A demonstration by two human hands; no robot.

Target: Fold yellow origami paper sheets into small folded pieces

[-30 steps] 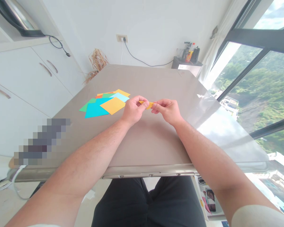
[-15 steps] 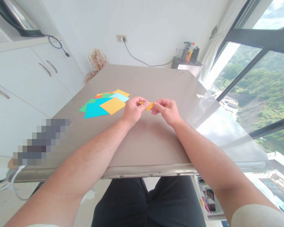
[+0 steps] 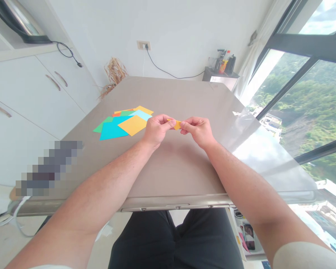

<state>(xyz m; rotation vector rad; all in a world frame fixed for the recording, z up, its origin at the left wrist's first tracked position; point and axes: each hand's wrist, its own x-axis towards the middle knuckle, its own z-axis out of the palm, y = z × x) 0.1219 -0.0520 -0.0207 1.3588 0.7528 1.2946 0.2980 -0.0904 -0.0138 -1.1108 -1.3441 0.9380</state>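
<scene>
A small folded piece of yellow-orange paper (image 3: 177,125) is held above the middle of the table. My left hand (image 3: 157,130) pinches its left end between thumb and fingers. On the right end, my right hand (image 3: 197,130) is closed in a similar pinch. The fingers cover much of the paper, so its full folded shape is hidden. Just left of my left hand lie loose sheets of coloured paper: a yellow-orange sheet (image 3: 133,126) on top, a bright blue sheet (image 3: 109,130), a pale blue sheet (image 3: 141,114) and green sheets (image 3: 108,120).
The brown table (image 3: 173,168) runs back towards a white wall. Dried stalks (image 3: 115,71) stand beyond its far left corner, and bottles (image 3: 226,63) sit on a small cabinet at the far right. An open drawer (image 3: 249,239) is beside my right leg. Large windows line the right.
Both hands keep their pinch on the folded paper. The paper's visible part has shifted and tilted slightly, and less of it shows between the fingers. The sheets on the table are unmoved.
</scene>
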